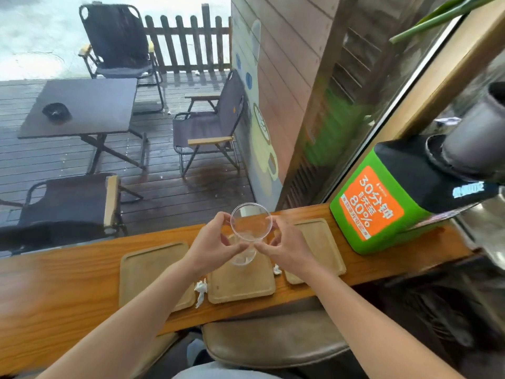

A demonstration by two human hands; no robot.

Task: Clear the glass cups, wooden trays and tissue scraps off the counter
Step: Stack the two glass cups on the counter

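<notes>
Wet decking with folding chairs and a dark table lies beyond a long wooden worktop, and a green box stands at the worktop's right end. Three wooden trays sit in a row on it: the left tray, the middle tray and the right tray. One tissue scrap lies in the gap between the left and middle trays. A smaller scrap lies between the middle and right ones.

Over the middle tray, a glass cup is held up, mouth towards the camera. The left hand has its fingers and thumb curled round the cup's left side, and the right hand grips its right side the same way. Just below it a second cup stands on the middle tray. Whether the two cups already touch is hard to tell through the clear glass.

Both cups look thin-walled, rigid and light, and they may be slippery if damp. They would chip if knocked together, so nesting one in the other probably calls for a slow, straight descent. The sides near the rim, where the hands are now, seem a safe place to hold. I judge the trays stiff, flat and light, best lifted by their raised edges and stacked. The scraps are soft and weightless, so a fingertip pinch should gather them.
</notes>
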